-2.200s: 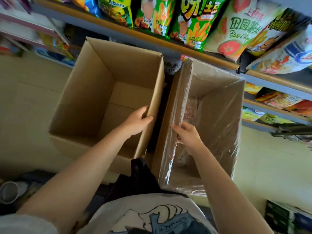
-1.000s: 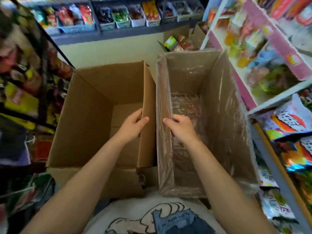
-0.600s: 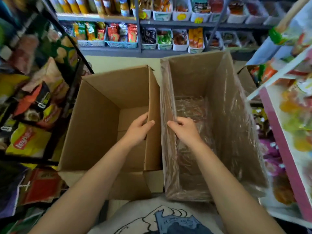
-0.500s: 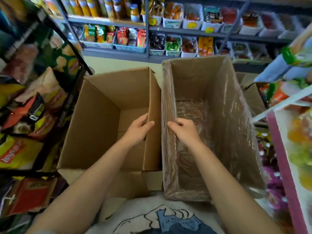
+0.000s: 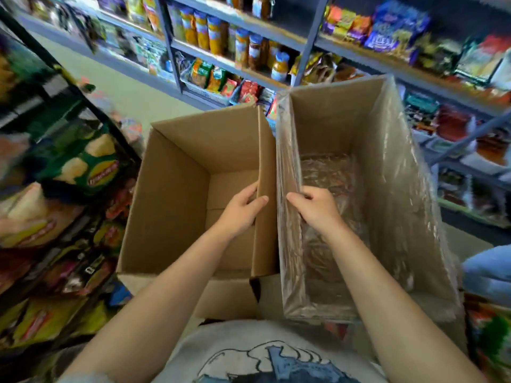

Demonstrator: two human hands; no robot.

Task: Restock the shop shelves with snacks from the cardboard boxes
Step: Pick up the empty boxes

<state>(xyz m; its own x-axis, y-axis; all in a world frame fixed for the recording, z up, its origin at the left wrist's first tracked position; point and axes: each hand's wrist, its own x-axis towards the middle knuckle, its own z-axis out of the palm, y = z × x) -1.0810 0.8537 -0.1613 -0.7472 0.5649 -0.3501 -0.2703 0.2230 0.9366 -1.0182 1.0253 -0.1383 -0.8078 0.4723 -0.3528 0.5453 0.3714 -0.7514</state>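
A shop aisle with a pale beige floor (image 5: pixel 130 92) running back toward the far left. Across the back stands grey-blue metal shelving (image 5: pixel 307 47) on upright posts, its tiers crowded with jars with orange contents (image 5: pixel 213 34), bright snack packets in blue baskets (image 5: pixel 218 78) and purple bags (image 5: pixel 392 26) on the upper right. On the left a dark wire rack (image 5: pixel 66 92) leans into view, hung with green and yellow crisp bags (image 5: pixel 88 164). More shelf tiers with trays of goods fill the right edge (image 5: pixel 464 150). Lighting is even and bright; the edges are blurred
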